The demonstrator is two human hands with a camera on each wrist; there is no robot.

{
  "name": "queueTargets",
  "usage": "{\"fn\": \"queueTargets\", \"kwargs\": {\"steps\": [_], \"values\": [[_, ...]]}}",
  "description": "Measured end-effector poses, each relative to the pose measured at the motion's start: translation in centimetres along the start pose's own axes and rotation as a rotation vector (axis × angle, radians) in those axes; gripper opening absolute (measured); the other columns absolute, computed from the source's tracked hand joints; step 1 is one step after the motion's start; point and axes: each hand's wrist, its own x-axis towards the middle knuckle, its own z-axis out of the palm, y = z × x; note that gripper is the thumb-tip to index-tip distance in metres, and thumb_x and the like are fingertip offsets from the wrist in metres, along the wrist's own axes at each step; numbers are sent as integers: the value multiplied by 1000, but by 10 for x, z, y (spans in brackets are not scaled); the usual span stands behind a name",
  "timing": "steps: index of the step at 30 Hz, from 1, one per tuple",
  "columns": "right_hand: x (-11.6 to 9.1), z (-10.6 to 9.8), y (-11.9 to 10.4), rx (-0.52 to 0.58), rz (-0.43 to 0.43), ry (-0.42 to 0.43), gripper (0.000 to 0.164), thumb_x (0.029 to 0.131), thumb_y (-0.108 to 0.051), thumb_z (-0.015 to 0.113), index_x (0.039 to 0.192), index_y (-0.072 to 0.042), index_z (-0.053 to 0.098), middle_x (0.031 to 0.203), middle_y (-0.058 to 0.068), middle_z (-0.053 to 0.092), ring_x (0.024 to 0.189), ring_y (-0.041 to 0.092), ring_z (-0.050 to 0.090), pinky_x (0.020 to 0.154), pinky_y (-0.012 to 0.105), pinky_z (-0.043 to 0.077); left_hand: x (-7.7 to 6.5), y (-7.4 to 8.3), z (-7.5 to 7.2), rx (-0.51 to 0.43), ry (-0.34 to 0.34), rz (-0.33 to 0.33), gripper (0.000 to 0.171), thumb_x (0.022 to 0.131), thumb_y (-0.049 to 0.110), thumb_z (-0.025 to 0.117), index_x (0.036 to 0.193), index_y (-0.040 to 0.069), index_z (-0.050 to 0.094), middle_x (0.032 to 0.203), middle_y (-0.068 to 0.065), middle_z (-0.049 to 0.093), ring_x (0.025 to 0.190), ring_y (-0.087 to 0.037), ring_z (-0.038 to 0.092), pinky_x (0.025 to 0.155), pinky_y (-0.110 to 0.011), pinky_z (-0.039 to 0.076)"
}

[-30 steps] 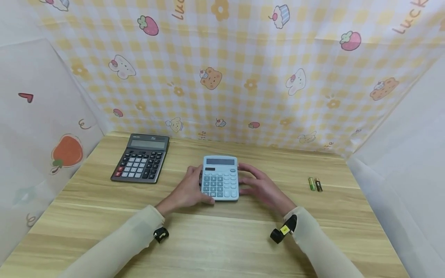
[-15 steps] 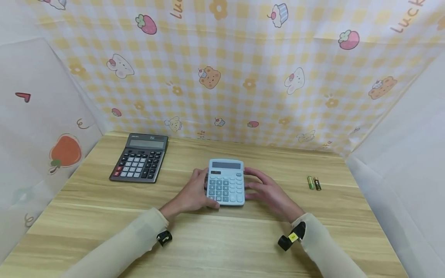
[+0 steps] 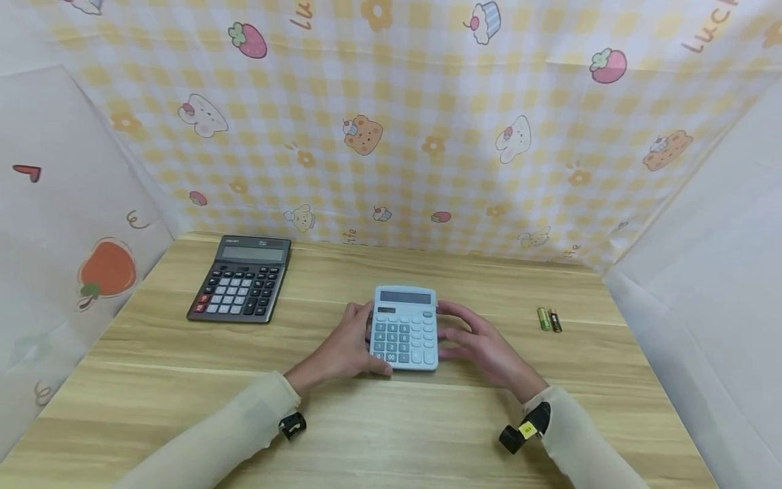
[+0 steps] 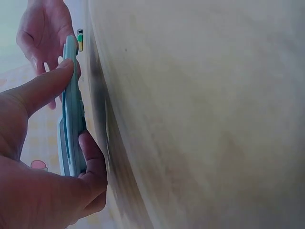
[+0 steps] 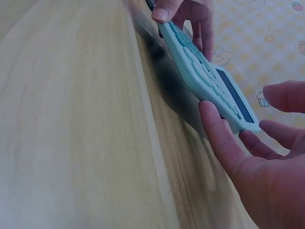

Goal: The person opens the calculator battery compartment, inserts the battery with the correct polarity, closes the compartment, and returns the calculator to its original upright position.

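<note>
A light blue calculator (image 3: 404, 329) is held face up, close over the wooden table with its shadow beneath it in the right wrist view. My left hand (image 3: 348, 345) grips its left side: the thumb lies at the lower left corner, and the other fingers reach to its far left edge. In the left wrist view the calculator (image 4: 71, 109) shows edge-on between thumb and fingers. Along the right edge, my right hand (image 3: 489, 350) has its fingers spread. Some of its fingertips (image 5: 208, 109) touch the edge, and another finger stands away from it.
A dark grey calculator (image 3: 240, 280) with red and white keys lies at the back left of the wooden table (image 3: 379, 435). Two small batteries, one green (image 3: 544, 318) and one black (image 3: 554, 320), lie at the right. A yellow checked cloth (image 3: 427, 115) hangs behind.
Both hands and the light blue calculator have moved a little to the right and toward me. The hold is the same. The whole head view has shifted slightly left.
</note>
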Motion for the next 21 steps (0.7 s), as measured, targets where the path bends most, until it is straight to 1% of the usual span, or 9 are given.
{"fn": "queueTargets", "kwargs": {"steps": [5, 9, 12, 16, 21], "values": [[-4, 0, 2, -18, 6, 11, 62, 113, -5, 54, 171, -3, 33, 173, 23, 28, 136, 38, 58, 104, 51, 58, -2, 0, 2, -6, -18, -6, 135, 66, 8, 108, 173, -2, 24, 147, -20, 41, 106, -21, 60, 99, -41, 53], [-4, 0, 4, -26, 21, 29, 62, 113, -3, 53, 171, -2, 31, 170, 25, 29, 134, 37, 60, 102, 50, 59, -3, 0, 2, -2, -34, -1, 135, 67, 8, 108, 173, -1, 25, 149, -20, 40, 104, -20, 62, 95, -37, 54], [-4, 1, 4, -27, 28, 40, 61, 114, -1, 50, 171, -1, 30, 167, 26, 30, 131, 37, 62, 100, 51, 60, -4, -1, 3, 8, -41, 11, 134, 67, 9, 108, 173, -1, 25, 149, -20, 40, 102, -19, 62, 92, -37, 55], [-4, 2, 4, -23, 38, 51, 63, 113, 0, 50, 172, 0, 28, 164, 28, 32, 127, 36, 64, 98, 50, 61, -4, -2, 4, 31, -44, 18, 135, 66, 11, 108, 173, -1, 25, 149, -22, 40, 102, -20, 60, 95, -40, 53], [-1, 2, 3, -6, 63, 65, 70, 111, 0, 54, 173, 1, 23, 161, 29, 32, 122, 35, 67, 95, 50, 62, -3, -2, 5, 66, -48, 28, 136, 65, 13, 109, 173, 0, 27, 146, -23, 43, 103, -21, 58, 99, -45, 51]]}}
